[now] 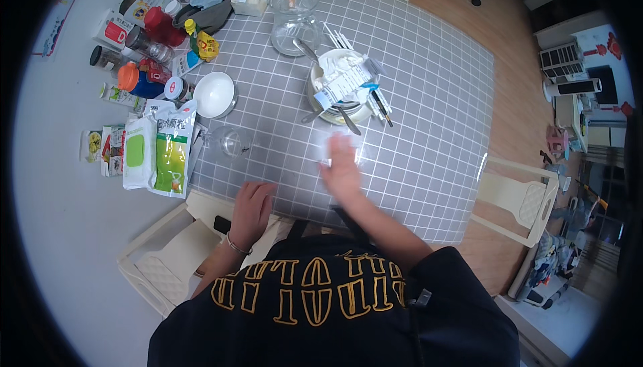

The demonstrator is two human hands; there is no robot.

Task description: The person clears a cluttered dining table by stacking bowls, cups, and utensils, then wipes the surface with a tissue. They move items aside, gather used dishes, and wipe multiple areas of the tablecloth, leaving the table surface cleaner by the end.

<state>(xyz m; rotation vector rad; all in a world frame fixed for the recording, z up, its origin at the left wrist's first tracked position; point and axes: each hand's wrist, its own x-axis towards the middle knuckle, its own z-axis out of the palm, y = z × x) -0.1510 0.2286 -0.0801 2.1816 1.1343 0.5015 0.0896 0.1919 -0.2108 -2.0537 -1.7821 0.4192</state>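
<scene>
My left hand (255,205) rests at the near edge of the table, its fingers slightly bent and nothing seen in it. A bracelet (238,246) circles that wrist. Motion blurs my right hand (343,168), which is over the tabletop (422,166). A whitish patch surrounds its fingers; whether that is glare or a thin white thing under the palm, I cannot tell. Just beyond stands a stack of dishes (346,116) heaped with crumpled white tissue (340,64), a printed wrapper (346,84) and several spoons (350,122). White sticks (339,36) poke out behind the stack.
Left of my hands are a clear glass (230,143), a white bowl (216,95), a wet-wipes pack (139,153) and a green-white pouch (173,151). Several jars and bottles (143,85) crowd the left side. A glass pitcher (295,25) stands farther back. Chairs (517,198) flank the table.
</scene>
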